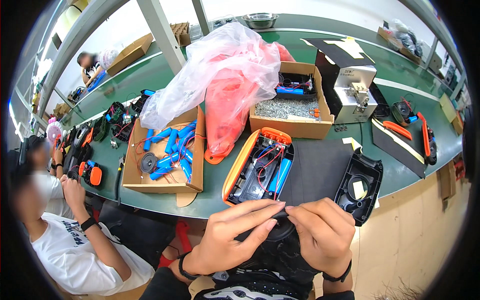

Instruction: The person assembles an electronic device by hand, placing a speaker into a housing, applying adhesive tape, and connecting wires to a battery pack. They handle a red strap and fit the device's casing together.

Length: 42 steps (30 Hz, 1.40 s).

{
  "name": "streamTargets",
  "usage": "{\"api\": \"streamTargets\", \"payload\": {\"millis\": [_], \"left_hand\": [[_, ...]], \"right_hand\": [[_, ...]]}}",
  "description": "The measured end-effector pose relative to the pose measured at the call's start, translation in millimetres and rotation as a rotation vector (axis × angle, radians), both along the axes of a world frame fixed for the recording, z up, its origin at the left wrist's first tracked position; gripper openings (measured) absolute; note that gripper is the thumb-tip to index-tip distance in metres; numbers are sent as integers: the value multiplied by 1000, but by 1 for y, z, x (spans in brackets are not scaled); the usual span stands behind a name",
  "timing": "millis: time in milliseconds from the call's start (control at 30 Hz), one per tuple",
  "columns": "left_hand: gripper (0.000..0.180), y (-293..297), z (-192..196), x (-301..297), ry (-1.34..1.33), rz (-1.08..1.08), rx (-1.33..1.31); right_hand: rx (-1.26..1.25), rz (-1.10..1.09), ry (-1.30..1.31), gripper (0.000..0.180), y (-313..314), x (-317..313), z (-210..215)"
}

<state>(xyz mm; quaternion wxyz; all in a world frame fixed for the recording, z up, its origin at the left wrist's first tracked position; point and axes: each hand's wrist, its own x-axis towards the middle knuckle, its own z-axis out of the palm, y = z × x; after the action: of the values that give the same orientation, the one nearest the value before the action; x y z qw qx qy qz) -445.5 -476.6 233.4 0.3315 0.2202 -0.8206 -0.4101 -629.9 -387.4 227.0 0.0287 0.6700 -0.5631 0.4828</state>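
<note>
Left hand [240,235] and right hand [325,232] hold black part [284,231] beside table edge [161,203]

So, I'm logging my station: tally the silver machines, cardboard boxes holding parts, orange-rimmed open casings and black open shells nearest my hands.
Silver machine: 1
Cardboard boxes: 2
Orange-rimmed casing: 1
Black shell: 1
Total: 5

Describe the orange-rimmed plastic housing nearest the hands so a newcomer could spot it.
On the long green table, find the brown cardboard box of blue cylinders. To its right, just beyond the person's left hand, lies the open, oblong plastic housing. Its orange rim and inner blue cylinder set it apart from the black plastic shell to its right.
</note>
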Motion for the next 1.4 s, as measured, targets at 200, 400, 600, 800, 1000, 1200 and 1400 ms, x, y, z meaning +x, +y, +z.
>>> {"api": "streamTargets", "payload": {"millis": [200, 400, 600, 800, 1000, 1200, 1400], "left_hand": [[36, 2, 4, -1, -5, -60, 152], [50, 0, 9, -4, -34, -155, 208], [57, 6, 3, -13, 36, -213, 227], [54, 7, 3, -12, 63, -158, 222], [24, -4, -12, 12, 264, 330, 103], [24, 11, -41, 40, 71, 536, 169], [42, 14, -48, 24, 146, 591, 156]], "right_hand": [[101, 48, -224, 37, 9, -7, -4], [283, 6, -533, 37, 21, 0, -10], [229, -20, -851, 28, 23, 6, -31], [124, -77, -417, 24, 14, -8, -19], [134, -270, -331, 19, 13, -8, -17], [217, -296, -401, 22, 2, 8, -24], [219, -405, -321, 20, -4, -1, -39]]}}
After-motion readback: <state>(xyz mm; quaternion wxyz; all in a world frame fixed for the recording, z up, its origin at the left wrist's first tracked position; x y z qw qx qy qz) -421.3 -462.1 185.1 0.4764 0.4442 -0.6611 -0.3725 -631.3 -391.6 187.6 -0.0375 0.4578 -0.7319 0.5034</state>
